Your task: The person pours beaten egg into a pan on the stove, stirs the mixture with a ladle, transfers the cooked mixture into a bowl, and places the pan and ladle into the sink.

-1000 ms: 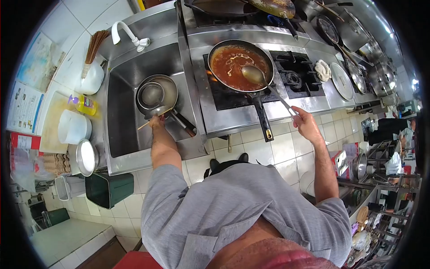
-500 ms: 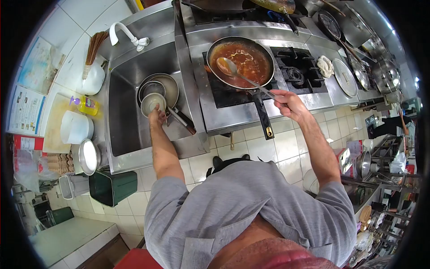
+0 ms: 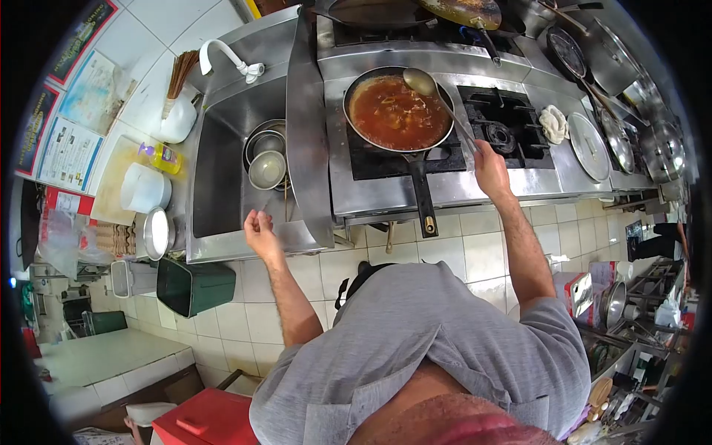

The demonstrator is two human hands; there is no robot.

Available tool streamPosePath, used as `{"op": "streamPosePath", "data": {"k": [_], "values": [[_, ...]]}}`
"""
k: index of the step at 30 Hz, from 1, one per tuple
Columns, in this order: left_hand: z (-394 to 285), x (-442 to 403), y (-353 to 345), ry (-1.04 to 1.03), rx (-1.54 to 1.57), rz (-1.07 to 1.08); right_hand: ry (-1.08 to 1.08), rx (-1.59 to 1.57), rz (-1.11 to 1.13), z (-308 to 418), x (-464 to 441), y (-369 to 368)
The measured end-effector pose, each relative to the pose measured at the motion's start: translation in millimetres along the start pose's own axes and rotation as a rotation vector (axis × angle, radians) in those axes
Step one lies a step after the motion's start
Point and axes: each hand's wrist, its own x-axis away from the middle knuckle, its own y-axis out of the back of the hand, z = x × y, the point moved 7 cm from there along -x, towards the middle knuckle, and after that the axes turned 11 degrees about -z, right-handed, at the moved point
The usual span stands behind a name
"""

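My right hand [image 3: 492, 172] is closed around the handle of a large metal cooking spoon [image 3: 420, 81]. The spoon's bowl is at the upper right of the frying pan [image 3: 418, 163], over or just touching the red-brown sauce [image 3: 397, 113]; which one I cannot tell. The pan sits on a burner, its black handle pointing towards me. Above the sink's front edge, my left hand [image 3: 261, 234] is empty, fingers loosely bent and apart. A small metal bowl [image 3: 267, 170] rests on stacked pans in the steel sink [image 3: 219, 178], beyond that hand.
A second burner [image 3: 500, 138] is right of the pan, with a folded cloth [image 3: 553, 124] and an oval metal tray [image 3: 589, 147] beside it. Left of the sink stand a yellow soap bottle [image 3: 165, 158] and white containers [image 3: 144, 188]. A green bin [image 3: 194, 287] is below.
My left hand has let go of the small bowl and drawn back to the sink's front edge. My right hand has shifted the spoon from the pan's left part to its upper right.
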Motion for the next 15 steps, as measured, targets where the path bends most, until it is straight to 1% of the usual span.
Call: {"op": "streamPosePath", "data": {"k": [1, 2, 3, 4, 6, 7, 8, 9, 12, 14, 15], "values": [[-11, 11, -3, -0.059, 0.007, 0.011, -0.031, -0.085, 0.060, 1, 5, 5], [-19, 20, -7, -0.060, 0.003, 0.001, -0.060, -0.167, 0.123, 3, 9, 12], [-36, 30, -14, -0.142, 0.065, 0.016, -0.176, -0.194, 0.253, 2, 11, 15], [-55, 41, -20, -0.225, 0.126, 0.033, -0.171, -0.198, 0.262, 8, 9, 22], [-81, 57, -29, -0.234, 0.103, 0.040, -0.155, -0.171, 0.484, 16, 15, 19], [-92, 62, -34, -0.298, 0.126, 0.054, -0.150, -0.177, 0.487, 14, 16, 17], [-102, 67, -38, -0.363, 0.148, 0.068, -0.060, -0.169, 0.480, 15, 15, 13], [-109, 72, -41, -0.372, 0.186, 0.078, 0.030, -0.161, 0.472, 18, 14, 11], [-118, 83, -44, -0.438, 0.218, 0.106, 0.026, -0.121, 0.545, 12, 10, 10], [-114, 87, -41, -0.438, 0.208, 0.110, 0.037, -0.163, 0.553, -4, 2, 3], [-109, 88, -39, -0.397, 0.206, 0.122, -0.227, -0.363, 0.685, -14, 3, -2]]}}
